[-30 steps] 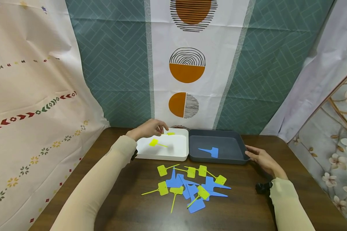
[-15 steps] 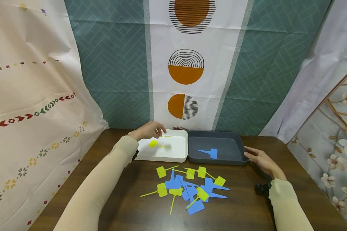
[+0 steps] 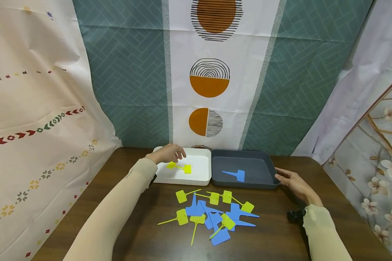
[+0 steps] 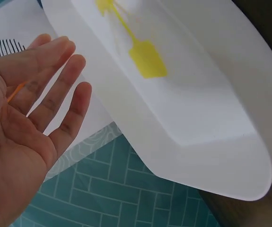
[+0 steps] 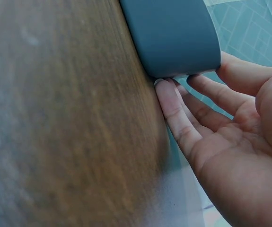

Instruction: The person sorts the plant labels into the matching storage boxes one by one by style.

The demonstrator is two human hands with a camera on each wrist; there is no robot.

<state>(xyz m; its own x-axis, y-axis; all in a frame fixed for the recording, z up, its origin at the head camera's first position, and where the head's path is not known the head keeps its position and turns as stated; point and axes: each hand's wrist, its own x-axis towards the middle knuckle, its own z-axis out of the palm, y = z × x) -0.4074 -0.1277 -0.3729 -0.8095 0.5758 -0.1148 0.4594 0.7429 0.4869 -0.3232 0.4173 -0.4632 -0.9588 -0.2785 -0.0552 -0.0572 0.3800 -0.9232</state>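
My left hand point(image 3: 168, 153) hovers above the left side of the white tray point(image 3: 183, 181). Its fingers are loosely extended and hold nothing, as the left wrist view confirms. Two yellow plant labels lie in that tray: one nearer the middle point(image 3: 187, 169) and another point(image 3: 171, 165) partly overlapped by it or the hand. My right hand point(image 3: 295, 184) touches the right end of the dark grey tray point(image 3: 245, 184). In the right wrist view the fairly straight fingers point(image 5: 173, 111) rest against the tray's corner, thumb beside its wall. A blue T-shaped plant label point(image 3: 240, 175) lies inside it.
In front of the trays, a loose cluster of yellow labels point(image 3: 182, 216) and blue labels point(image 3: 220, 236) overlaps on the brown wooden table point(image 3: 143, 239). A patterned curtain point(image 3: 137, 90) hangs directly behind the trays, with more cloth at both sides.
A yellow label left my left hand's fingers and now lies on the white tray's floor beside the other. The left hand drew slightly back leftward. My right hand stayed at the dark tray.
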